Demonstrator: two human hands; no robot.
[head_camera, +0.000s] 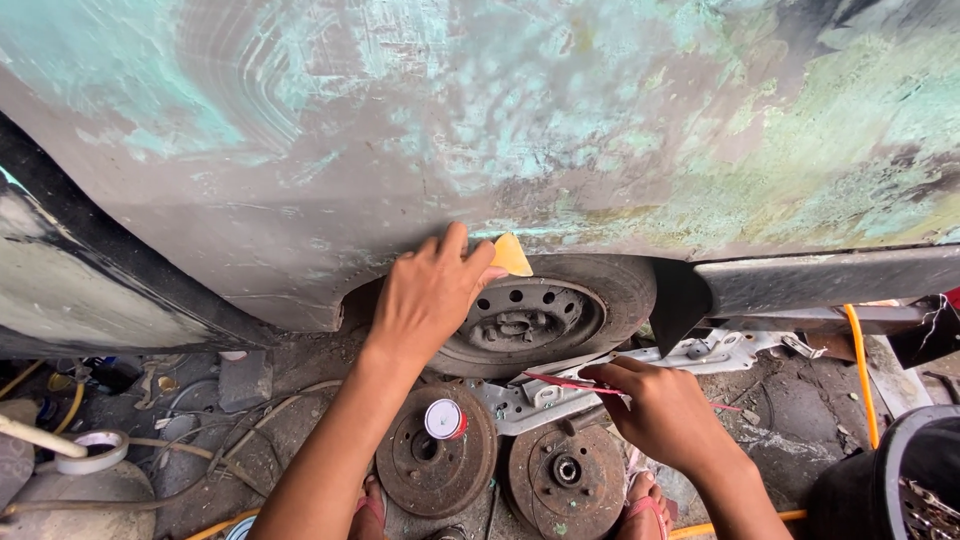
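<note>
Your left hand (430, 295) pressed a small yellow spreader (511, 256) against the sanded car panel (560, 130), fingers curled loosely over it, just above the wheel (540, 315); your right hand (665, 415) pinched a thin red tool (570, 381), fingers closed, above two rusty brake drums (566, 480).

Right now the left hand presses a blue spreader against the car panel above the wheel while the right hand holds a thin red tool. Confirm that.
Not quite: the spreader is yellow, not blue, as the head view shows. The rest stands: the left hand presses it against the car panel above the wheel, and the right hand holds a thin red tool.
</note>
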